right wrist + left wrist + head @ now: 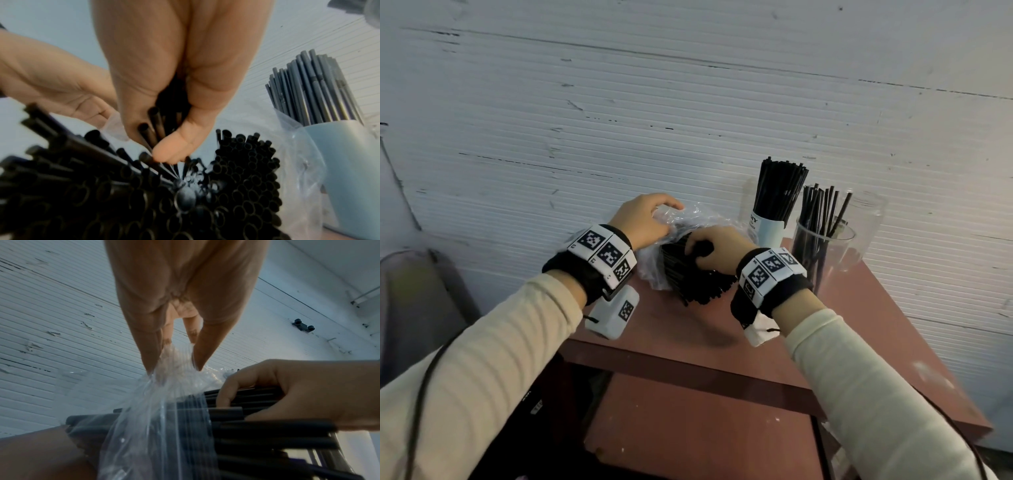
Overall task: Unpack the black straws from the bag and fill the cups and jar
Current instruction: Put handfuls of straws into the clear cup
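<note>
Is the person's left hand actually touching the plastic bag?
Touching: in the left wrist view the left hand pinches the clear plastic bag between thumb and fingertips.

Both arms reaching in from the bottom corners of the head view, cream sleeves, black wrist straps with white marker tiles. Left hand [643,219] at frame centre, palm down, fingers [150,356] curled, fingertips pinching a clear bag [681,219] from above. Right hand [717,248] just right of it, lower, knuckles up, fingers curled, thumb [174,151] pressed in, gripping a small bunch of straws [158,129]. Hands nearly touching, wrists level, forearms angled inward toward each other.
</note>
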